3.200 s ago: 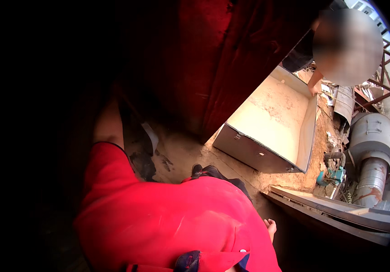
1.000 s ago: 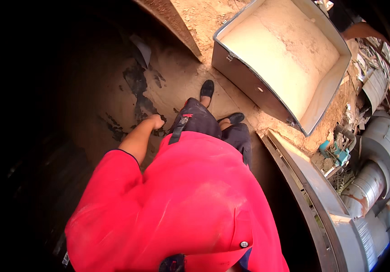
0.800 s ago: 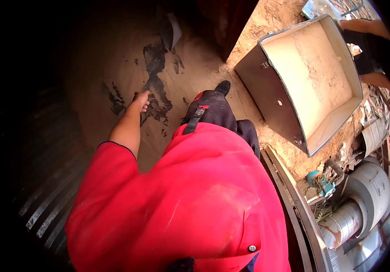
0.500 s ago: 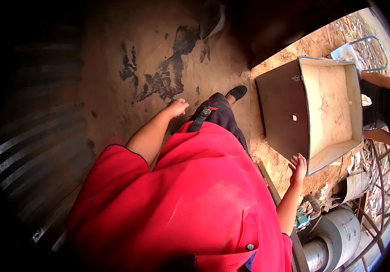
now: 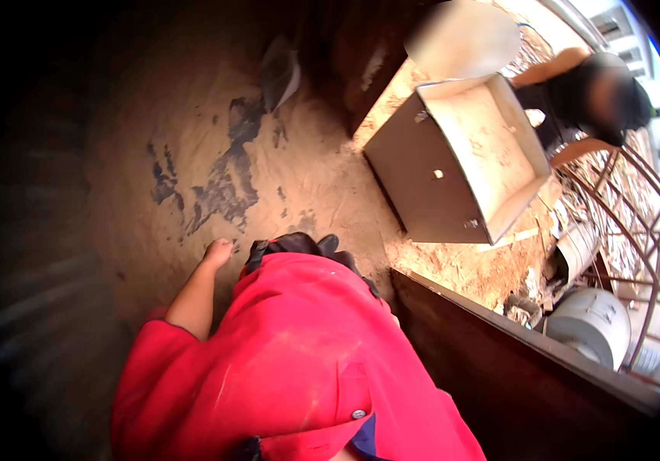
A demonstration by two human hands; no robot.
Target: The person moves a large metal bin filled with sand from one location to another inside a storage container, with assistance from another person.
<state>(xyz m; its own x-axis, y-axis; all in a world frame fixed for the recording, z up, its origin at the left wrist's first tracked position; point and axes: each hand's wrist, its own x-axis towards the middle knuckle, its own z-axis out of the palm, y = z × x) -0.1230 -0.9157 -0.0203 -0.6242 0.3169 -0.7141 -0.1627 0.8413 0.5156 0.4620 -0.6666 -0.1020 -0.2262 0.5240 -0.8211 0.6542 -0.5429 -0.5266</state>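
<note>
The left hand (image 5: pixel 217 252) hangs at the person's side just left of centre, fingers curled loosely in toward the palm and holding nothing; it is close above the sandy floor (image 5: pixel 322 177) and next to the dark trousers (image 5: pixel 291 246) that show at the top edge of the red shirt (image 5: pixel 299 361). The bare forearm runs down and left from it into the short red sleeve. The right hand does not show — the red shirt fills the lower middle of the frame and covers that side, so whether it is closed or spread cannot be told.

Nearest the left hand is the floor itself: tan and dusty, with dark, ragged stains (image 5: pixel 226 173) spreading toward the upper left of centre. At the lower right a dark metal wall with a pale top edge (image 5: pixel 514 346) runs diagonally, just beside the person's right side.

In the upper right, well apart from the left hand, a shallow box-shaped tray (image 5: pixel 460 161) with dark outer walls and a pale, dusty inside rests tilted on the ground. Beyond it another person (image 5: pixel 575 92) in dark clothes bends over its far edge, arms reaching toward it. Farther right lie a grey metal cylinder (image 5: pixel 591 326) and curved rusty rods (image 5: pixel 637 230).
</note>
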